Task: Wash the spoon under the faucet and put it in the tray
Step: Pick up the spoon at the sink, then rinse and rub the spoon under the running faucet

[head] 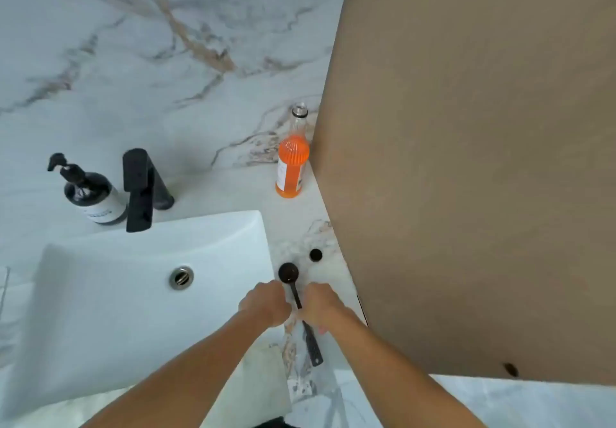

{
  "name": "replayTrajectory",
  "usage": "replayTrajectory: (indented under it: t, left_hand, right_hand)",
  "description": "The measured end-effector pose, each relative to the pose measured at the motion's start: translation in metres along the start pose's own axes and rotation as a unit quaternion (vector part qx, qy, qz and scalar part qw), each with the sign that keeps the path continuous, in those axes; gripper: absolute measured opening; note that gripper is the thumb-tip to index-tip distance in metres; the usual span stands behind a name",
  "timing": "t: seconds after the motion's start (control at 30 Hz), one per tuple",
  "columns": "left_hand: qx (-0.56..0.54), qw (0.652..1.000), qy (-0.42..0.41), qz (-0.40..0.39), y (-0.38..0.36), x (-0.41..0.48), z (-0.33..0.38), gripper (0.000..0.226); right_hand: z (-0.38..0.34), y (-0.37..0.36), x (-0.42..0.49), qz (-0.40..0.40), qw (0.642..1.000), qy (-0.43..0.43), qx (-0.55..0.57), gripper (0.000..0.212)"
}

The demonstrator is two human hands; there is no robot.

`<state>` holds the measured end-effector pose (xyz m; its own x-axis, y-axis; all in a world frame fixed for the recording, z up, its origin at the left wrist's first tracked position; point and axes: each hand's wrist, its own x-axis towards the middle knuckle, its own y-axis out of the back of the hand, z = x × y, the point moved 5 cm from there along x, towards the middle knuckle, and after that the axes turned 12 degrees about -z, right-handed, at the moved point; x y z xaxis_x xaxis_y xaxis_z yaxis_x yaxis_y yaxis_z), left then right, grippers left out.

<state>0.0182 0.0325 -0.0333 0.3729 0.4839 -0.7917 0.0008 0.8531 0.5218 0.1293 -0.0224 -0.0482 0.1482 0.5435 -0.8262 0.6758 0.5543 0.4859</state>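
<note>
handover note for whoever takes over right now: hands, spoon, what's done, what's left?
Left hand: loosely curled beside the spoon, grip unclear.
Right hand: at the spoon's handle, grip unclear.
Spoon: black, over the counter right of the sink, bowl away from the person.
Faucet: no water visible.
Done: nothing confirmed.
Left: wash, then tray; no tray in view.

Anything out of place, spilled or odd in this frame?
The orange bottle stands uncapped on the counter; a small black cap lies apart, near the spoon. No tray shows. Nothing looks spilled.
</note>
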Motion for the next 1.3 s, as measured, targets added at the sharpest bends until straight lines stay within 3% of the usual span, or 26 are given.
replayTrajectory:
  t: [0.13, 0.27, 0.5, 0.6, 0.7, 0.77, 0.83, 0.97, 1.1, 1.2, 1.3]
  left_hand:
    - [-0.17, 0.985, 0.025, 0.0, -0.01, 0.012, -0.004, 0.019]
    - [-0.307, 0.951, 0.034, -0.004, -0.018, 0.021, -0.007, 0.021]
    - [-0.529, 0.848, 0.018, 0.021, -0.022, 0.024, -0.041, 0.015]
    - [-0.613, 0.789, 0.002, 0.026, -0.018, 0.013, -0.063, 0.015]
    - [-0.658, 0.751, -0.012, 0.051, -0.008, -0.004, -0.093, 0.017]
    - [-0.663, 0.744, -0.013, 0.079, 0.002, -0.013, -0.119, 0.019]
    - [-0.669, 0.735, -0.011, 0.11, 0.014, -0.021, -0.147, 0.02]
    - [-0.688, 0.711, 0.0, 0.144, 0.036, -0.034, -0.196, 0.021]
    - [-0.68, 0.715, 0.006, 0.164, 0.047, -0.035, -0.23, 0.022]
    - [-0.67, 0.722, -0.005, 0.17, 0.05, -0.032, -0.243, 0.025]
    - [-0.652, 0.739, -0.01, 0.166, 0.051, -0.029, -0.249, 0.025]
  right_hand:
    - [0.008, -0.013, 0.015, 0.063, 0.998, -0.005, 0.014, 0.017]
    - [0.013, -0.018, 0.023, 0.059, 0.994, 0.033, 0.09, 0.039]
    - [-0.004, -0.026, 0.018, -0.011, 0.959, 0.071, 0.276, 0.025]
    - [-0.032, -0.035, 0.015, -0.04, 0.953, 0.098, 0.283, 0.011]
    - [-0.069, -0.045, 0.014, -0.066, 0.952, 0.12, 0.275, 0.01]
    - [-0.098, -0.045, 0.013, -0.117, 0.953, 0.119, 0.251, 0.004]
    - [-0.129, -0.027, 0.015, -0.134, 0.963, 0.113, 0.206, 0.017]
    - [-0.215, 0.046, 0.004, -0.043, 0.93, 0.192, 0.31, 0.012]
    - [-0.307, 0.088, -0.012, -0.023, 0.882, 0.254, 0.397, 0.02]
    - [-0.346, 0.09, -0.009, -0.033, 0.889, 0.244, 0.386, 0.035]
    - [-0.362, 0.08, 0.002, -0.054, 0.886, 0.22, 0.406, 0.035]
